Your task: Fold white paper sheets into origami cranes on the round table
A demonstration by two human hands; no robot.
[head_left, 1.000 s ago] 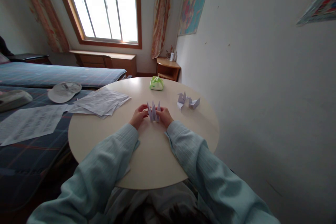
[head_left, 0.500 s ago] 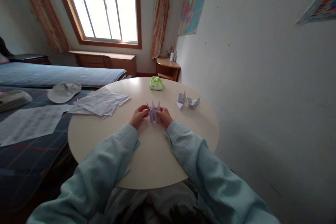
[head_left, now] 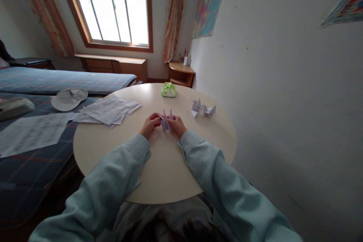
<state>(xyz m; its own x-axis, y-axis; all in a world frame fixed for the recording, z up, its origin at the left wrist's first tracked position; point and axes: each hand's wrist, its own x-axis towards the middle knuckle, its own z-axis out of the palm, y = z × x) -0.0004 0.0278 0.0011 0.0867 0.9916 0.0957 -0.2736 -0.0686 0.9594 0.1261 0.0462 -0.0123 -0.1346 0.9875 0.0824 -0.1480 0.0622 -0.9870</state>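
Note:
A folded white paper crane (head_left: 165, 124) with upright points is held between my two hands, just over the round table (head_left: 167, 174). My left hand (head_left: 150, 125) is closed on its left side, thumb and fingers pinching the paper. On the other side my right hand (head_left: 177, 125) grips the right part, fingers partly hidden behind it. Farther to the right on the table are two more folded paper cranes, one taller (head_left: 196, 108) and one lower (head_left: 209, 111), close beside each other.
A green tissue pack (head_left: 169, 90) stands at the table's far side. Loose paper sheets (head_left: 109, 109) overlap the left edge. A white cap (head_left: 69, 99) lies on the plaid bed (head_left: 36, 166). The wall (head_left: 278, 113) runs close along the right.
The paper in my hands has shifted slightly; its upright points now look like two rather than three. Both hands have stayed almost in place.

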